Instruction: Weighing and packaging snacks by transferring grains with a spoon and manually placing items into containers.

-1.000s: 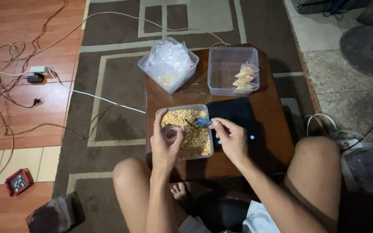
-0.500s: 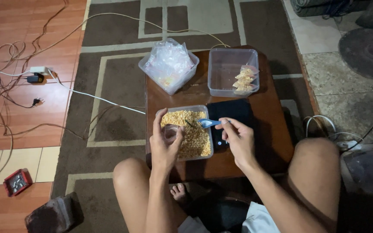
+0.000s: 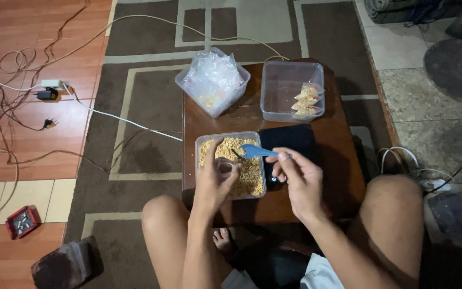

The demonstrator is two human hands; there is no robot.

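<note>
A brown patterned rug [image 3: 145, 101] covers the floor, and on it stands a low wooden table [image 3: 343, 160] in front of the seated person's bare knees. At 12 o'clock on the table sit two clear tubs side by side: the left tub [image 3: 188, 85] is heaped with empty clear bags, the right tub [image 3: 282, 91] holds a few filled packets [image 3: 307, 99] against its right wall. Nearer the person, at 6 o'clock, is a clear tray [image 3: 203, 140] full of yellow grain [image 3: 249, 174], with a black scale [image 3: 295, 140] touching its right side.

The left hand [image 3: 215, 179] hovers over the tray, fingers curled around a small clear bag [image 3: 225, 167] and holding its mouth up. The right hand [image 3: 298, 174] pinches the handle of a blue scoop [image 3: 252, 151], whose bowl points to 9 o'clock, just above the grain and beside the bag.

White and dark cables [image 3: 22, 80] trail across the wooden floor at 9 o'clock.
</note>
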